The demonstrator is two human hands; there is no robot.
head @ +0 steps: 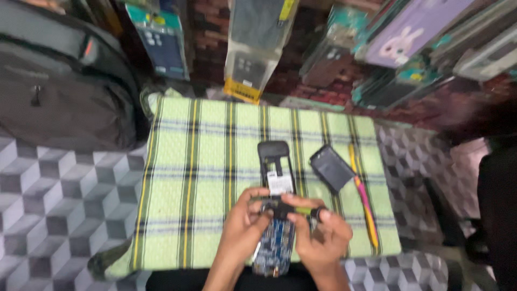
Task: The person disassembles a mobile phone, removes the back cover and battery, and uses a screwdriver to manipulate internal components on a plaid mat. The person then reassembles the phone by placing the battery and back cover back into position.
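An opened mobile phone [277, 210] is seen near the middle of the view, laid on a green plaid cloth [199, 161]; its back is off, so that a dark frame with a white label is shown at the far end and a blue circuit board at the near end. Its long axis runs from 6 o'clock to 12 o'clock, the rounded dark end being pointed toward 12 and the bare board toward 6, with a slight lean of the near end toward 7. The phone is gripped across its middle by both hands: the left hand [242, 226] is closed on its left edge with the thumb laid over the top, and the right hand [323, 237] is curled at its right edge, the fingers pinched together on a small dark tool [318, 213] whose exact kind cannot be told through the blur. A dark grey back cover [331, 168] is lying at 2 o'clock from the phone, tilted, and just beside it a pink and yellow pen [363, 202] is stretched from 11 to 5. A grey backpack [59, 86] is set at 10 o'clock, off the cloth. Packaged phone cases [253, 48] are ranged along 12 o'clock; what is held inside the packets cannot be made out.
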